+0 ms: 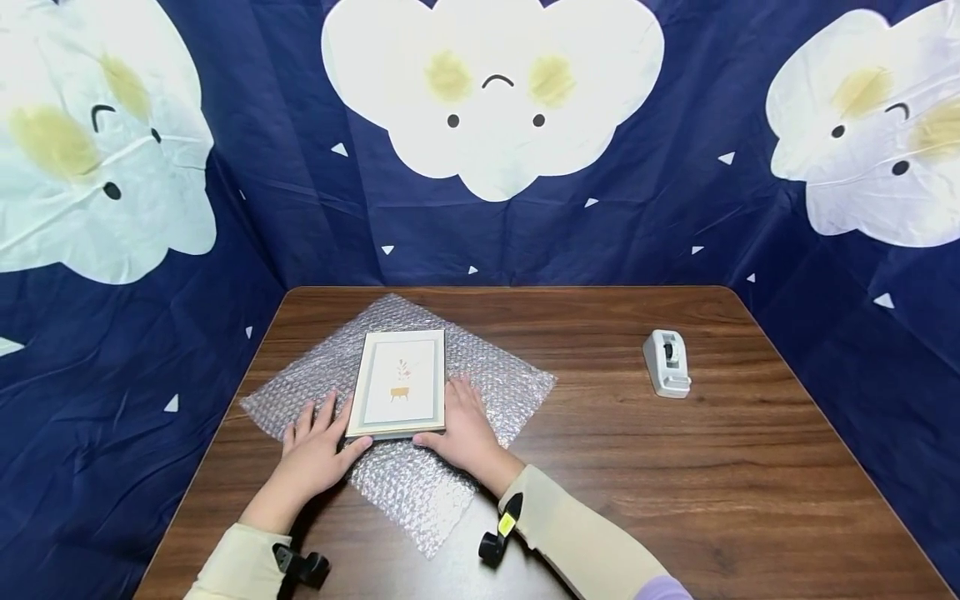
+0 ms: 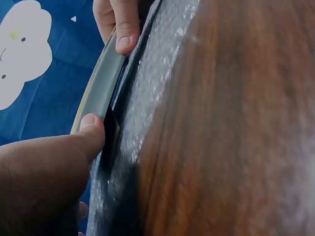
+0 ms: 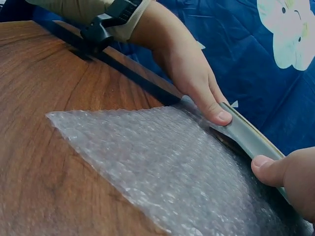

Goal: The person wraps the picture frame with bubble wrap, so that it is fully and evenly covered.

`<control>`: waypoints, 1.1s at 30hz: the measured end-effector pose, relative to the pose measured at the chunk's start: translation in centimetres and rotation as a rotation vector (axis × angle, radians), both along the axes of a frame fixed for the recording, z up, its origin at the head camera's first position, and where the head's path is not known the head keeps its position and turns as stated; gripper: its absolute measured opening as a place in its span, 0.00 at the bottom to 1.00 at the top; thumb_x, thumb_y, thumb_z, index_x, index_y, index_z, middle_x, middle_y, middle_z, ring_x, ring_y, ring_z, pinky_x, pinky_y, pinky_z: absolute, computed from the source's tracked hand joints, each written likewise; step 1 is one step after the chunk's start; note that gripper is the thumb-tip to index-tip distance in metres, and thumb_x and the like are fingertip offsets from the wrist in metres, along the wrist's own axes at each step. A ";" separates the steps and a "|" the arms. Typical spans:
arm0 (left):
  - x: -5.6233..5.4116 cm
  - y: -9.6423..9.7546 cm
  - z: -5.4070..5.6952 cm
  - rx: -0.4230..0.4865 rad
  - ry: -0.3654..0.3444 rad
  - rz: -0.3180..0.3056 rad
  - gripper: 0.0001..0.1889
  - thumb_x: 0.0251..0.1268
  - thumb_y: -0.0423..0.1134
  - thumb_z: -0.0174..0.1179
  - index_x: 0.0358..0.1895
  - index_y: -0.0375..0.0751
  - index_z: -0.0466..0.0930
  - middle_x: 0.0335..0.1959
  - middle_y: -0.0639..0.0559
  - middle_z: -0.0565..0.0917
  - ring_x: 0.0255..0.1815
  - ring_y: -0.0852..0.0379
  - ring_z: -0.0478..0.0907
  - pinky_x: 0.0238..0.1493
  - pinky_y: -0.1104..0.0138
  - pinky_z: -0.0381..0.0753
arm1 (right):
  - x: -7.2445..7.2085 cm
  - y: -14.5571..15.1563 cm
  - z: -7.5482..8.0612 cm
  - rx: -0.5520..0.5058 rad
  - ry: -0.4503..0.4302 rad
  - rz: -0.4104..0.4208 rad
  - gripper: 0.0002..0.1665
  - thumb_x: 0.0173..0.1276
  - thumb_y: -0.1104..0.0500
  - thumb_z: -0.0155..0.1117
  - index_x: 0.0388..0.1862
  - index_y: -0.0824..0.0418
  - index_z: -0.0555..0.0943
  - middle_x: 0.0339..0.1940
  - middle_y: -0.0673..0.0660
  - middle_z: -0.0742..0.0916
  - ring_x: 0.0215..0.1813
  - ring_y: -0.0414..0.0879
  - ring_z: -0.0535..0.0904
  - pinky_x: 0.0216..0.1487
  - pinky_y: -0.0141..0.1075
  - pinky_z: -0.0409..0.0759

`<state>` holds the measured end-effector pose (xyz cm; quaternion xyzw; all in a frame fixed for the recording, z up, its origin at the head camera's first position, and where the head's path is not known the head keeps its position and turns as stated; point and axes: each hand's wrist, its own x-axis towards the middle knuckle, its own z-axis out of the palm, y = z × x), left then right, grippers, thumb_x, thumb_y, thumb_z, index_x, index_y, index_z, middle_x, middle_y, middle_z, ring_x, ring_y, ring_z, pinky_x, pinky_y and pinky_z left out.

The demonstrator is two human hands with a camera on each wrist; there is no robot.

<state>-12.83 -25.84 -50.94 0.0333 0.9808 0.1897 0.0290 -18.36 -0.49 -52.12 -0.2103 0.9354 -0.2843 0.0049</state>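
A picture frame (image 1: 401, 382) with a pale border and a small print of a plant in a yellow pot lies face up on a sheet of bubble wrap (image 1: 487, 350). My left hand (image 1: 311, 454) is at its near left corner, fingers spread over the wrap and thumb against the near edge. At the opposite near corner, my right hand (image 1: 468, 429) has its fingers straight along the right side and its thumb on the near edge. Both thumbs touch the frame's grey side (image 3: 246, 135) in the right wrist view, where a dark gap shows beneath it.
A white tape dispenser (image 1: 667, 364) stands on the right part of the brown wooden table (image 1: 720, 475). One corner of the wrap points toward me between my forearms. Dark blue cloth (image 1: 540, 242) with white clouds surrounds the table's back and sides.
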 end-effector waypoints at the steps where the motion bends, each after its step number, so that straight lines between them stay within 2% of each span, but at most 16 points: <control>1: 0.0 -0.1 -0.1 -0.002 -0.003 0.000 0.46 0.73 0.66 0.50 0.80 0.37 0.53 0.80 0.28 0.47 0.77 0.21 0.37 0.68 0.26 0.36 | 0.0 0.0 -0.1 0.006 -0.001 0.002 0.65 0.56 0.35 0.76 0.78 0.71 0.58 0.78 0.68 0.65 0.82 0.62 0.51 0.80 0.53 0.46; 8: -0.2 -0.4 -0.4 -0.038 -0.016 -0.016 0.45 0.72 0.66 0.52 0.80 0.37 0.54 0.79 0.25 0.47 0.77 0.19 0.38 0.69 0.27 0.39 | 0.0 0.2 -0.7 0.117 0.035 0.020 0.64 0.58 0.31 0.72 0.79 0.70 0.58 0.79 0.67 0.65 0.82 0.60 0.52 0.80 0.53 0.49; 14: -0.5 0.8 0.1 -0.081 0.026 -0.043 0.43 0.72 0.61 0.55 0.79 0.35 0.56 0.77 0.23 0.52 0.76 0.19 0.44 0.69 0.27 0.48 | -0.5 1.5 -0.9 0.092 0.061 0.028 0.63 0.58 0.31 0.72 0.80 0.65 0.58 0.79 0.65 0.66 0.81 0.58 0.55 0.80 0.50 0.51; 25: -0.6 5.9 0.3 -0.101 0.012 -0.025 0.42 0.72 0.61 0.56 0.78 0.36 0.59 0.77 0.23 0.53 0.75 0.19 0.46 0.71 0.31 0.53 | -1.2 6.8 -1.3 0.037 0.032 0.056 0.63 0.58 0.32 0.72 0.81 0.61 0.57 0.80 0.62 0.65 0.82 0.57 0.52 0.80 0.50 0.46; 33: -1.3 9.8 0.1 -0.121 -0.041 -0.016 0.42 0.72 0.63 0.53 0.80 0.41 0.57 0.79 0.27 0.51 0.78 0.23 0.45 0.74 0.35 0.51 | -1.2 11.0 -1.5 0.012 0.050 0.049 0.62 0.58 0.33 0.73 0.80 0.63 0.60 0.79 0.64 0.67 0.81 0.59 0.56 0.80 0.52 0.50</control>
